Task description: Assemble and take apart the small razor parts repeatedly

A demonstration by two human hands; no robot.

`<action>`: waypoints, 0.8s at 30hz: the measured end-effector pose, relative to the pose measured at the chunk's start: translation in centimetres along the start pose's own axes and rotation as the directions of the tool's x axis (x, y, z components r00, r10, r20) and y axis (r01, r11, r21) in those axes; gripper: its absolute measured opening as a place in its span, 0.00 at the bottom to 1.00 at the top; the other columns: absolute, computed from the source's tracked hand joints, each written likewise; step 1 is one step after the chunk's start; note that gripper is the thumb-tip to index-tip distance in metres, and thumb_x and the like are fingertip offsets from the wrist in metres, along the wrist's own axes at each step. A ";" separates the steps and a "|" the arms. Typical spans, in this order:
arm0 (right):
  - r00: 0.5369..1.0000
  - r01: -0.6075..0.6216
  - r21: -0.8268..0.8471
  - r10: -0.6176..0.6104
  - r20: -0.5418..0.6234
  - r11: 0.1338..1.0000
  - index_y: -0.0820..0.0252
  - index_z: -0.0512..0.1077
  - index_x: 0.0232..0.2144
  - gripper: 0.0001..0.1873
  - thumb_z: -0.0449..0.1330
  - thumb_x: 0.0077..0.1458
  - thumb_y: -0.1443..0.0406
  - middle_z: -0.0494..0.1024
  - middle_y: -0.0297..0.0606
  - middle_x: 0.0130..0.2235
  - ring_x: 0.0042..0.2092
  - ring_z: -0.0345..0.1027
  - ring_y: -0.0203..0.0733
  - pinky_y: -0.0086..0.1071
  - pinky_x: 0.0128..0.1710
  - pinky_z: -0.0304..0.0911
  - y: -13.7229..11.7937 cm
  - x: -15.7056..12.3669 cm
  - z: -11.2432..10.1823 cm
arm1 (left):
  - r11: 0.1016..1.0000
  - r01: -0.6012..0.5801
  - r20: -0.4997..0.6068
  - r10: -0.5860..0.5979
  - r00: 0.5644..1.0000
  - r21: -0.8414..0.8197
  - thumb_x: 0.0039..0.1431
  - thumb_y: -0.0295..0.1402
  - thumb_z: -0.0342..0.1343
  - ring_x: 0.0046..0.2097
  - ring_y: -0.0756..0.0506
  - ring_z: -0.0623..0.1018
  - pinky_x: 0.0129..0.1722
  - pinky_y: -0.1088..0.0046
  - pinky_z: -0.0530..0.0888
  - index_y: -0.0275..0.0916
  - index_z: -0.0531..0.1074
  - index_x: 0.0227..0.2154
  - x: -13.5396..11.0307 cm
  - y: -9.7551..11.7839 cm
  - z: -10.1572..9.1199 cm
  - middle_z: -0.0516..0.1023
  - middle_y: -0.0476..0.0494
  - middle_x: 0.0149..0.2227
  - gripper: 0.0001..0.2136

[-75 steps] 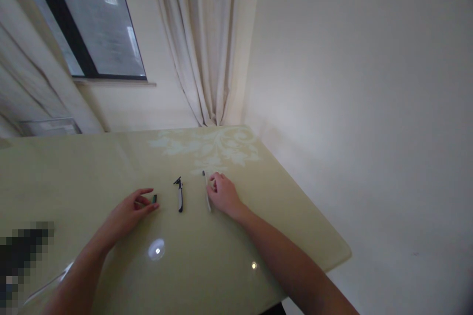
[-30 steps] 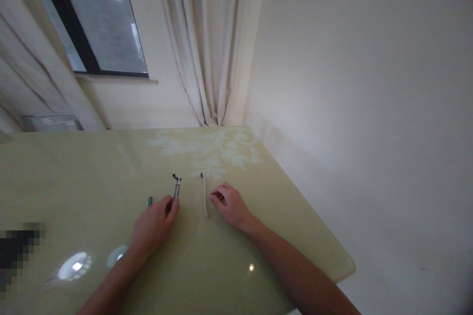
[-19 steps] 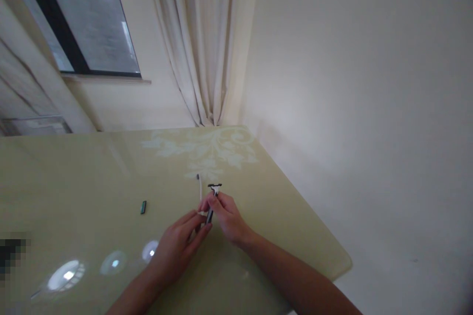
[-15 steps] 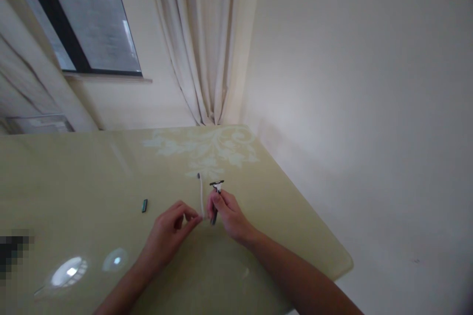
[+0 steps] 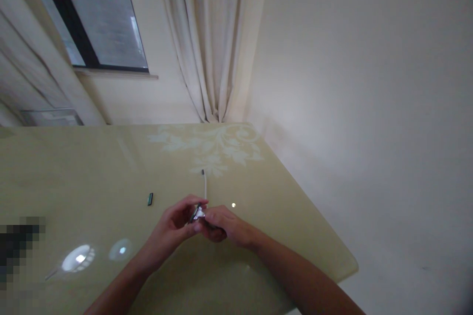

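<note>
Lower centre, I see right hand grasping razor, left hand pinching its head — slack pinch could drop it, I'd judge.

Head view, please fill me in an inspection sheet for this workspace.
Surface: glossy table, pale floral pattern, light reflections.
Work items: razor at both hands; toothbrush beyond them, lower end hidden; small green-and-black piece farther left.
Clutter: dark pixelated object, left edge.
Hands: right hand closed on razor; left hand fingers at its head, grip unclear.
Cables: nothing seen for certain.
Surroundings: window, curtains, pale wall.
</note>
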State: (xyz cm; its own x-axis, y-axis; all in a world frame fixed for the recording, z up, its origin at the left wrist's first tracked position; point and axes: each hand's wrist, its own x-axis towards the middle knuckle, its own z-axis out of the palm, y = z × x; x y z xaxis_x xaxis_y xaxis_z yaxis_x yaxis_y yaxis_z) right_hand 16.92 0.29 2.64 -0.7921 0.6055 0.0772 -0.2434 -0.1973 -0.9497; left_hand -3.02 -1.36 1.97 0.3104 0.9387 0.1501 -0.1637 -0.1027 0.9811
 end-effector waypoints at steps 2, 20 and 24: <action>1.000 -0.008 -0.013 0.008 0.014 1.000 0.60 0.65 0.26 0.27 0.55 0.66 0.46 0.53 0.24 0.20 0.21 0.41 0.30 0.29 0.21 0.37 -0.3 -0.1 0.0 | 0.999 0.007 0.033 -0.006 0.999 -0.031 0.48 0.39 0.74 0.42 0.44 0.78 0.42 0.72 0.74 0.45 0.81 0.49 0.0 -0.1 -0.3 0.79 0.43 0.41 0.23; 1.000 -0.017 -0.035 0.017 0.013 0.999 0.59 0.60 0.23 0.29 0.56 0.65 0.44 0.54 0.24 0.21 0.21 0.42 0.29 0.29 0.21 0.38 0.1 -0.3 -0.7 | 0.996 0.060 -0.004 -0.060 0.998 -0.062 0.47 0.37 0.74 0.41 0.45 0.75 0.41 0.72 0.73 0.42 0.83 0.44 -0.3 -0.2 0.2 0.78 0.44 0.40 0.19; 1.000 -0.026 -0.035 0.026 0.007 0.999 0.59 0.61 0.24 0.29 0.56 0.65 0.44 0.54 0.24 0.21 0.21 0.41 0.29 0.30 0.22 0.37 0.2 -0.3 -0.7 | 0.994 0.083 -0.025 -0.085 0.996 -0.070 0.46 0.37 0.74 0.41 0.44 0.76 0.42 0.71 0.74 0.40 0.83 0.44 -0.2 -0.2 0.3 0.79 0.43 0.40 0.20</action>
State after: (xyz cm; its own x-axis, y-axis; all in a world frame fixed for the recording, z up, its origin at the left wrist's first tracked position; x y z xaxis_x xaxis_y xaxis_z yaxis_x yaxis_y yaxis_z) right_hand 17.47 0.64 2.16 -0.8018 0.5951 0.0546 -0.2030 -0.1853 -0.9615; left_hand -2.82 -1.63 1.74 0.2998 0.9519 0.0633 -0.2024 -0.0014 0.9793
